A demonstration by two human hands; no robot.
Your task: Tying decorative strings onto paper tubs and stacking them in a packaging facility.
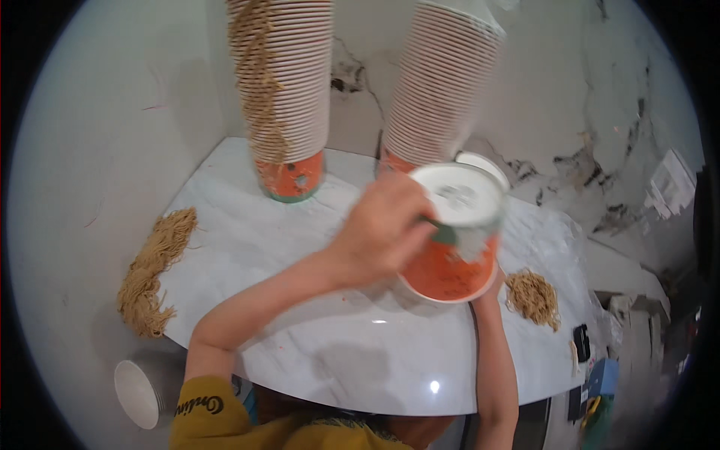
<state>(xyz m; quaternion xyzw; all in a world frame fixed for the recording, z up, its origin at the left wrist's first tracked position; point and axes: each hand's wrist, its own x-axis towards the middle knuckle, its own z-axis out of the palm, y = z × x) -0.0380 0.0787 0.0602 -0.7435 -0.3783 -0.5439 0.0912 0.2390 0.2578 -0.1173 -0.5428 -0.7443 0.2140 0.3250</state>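
An orange, green and white paper bucket (pixel 450 271) is upside down over the table, its white base upward and its rim below. My left hand (pixel 384 225) closes on its left side, thumb and fingers at the green band by the base. Behind the bucket's right side goes my right hand (pixel 490 289); only the part near the wrist shows and its fingers are hidden. A bundle of tan strings (pixel 532 298) lies just right of that wrist. Behind the bucket, part of a round white rim or lid (pixel 484 166) peeks out.
Two tall stacks of nested paper buckets, left (pixel 296 90) and right (pixel 446 82), stand at the back of the marble-look table (pixel 315 371). Tan strings (pixel 259 82) drape down the left stack. Another string bundle (pixel 156 274) hangs over the left edge. White buckets (pixel 136 394) sit below, lower left.
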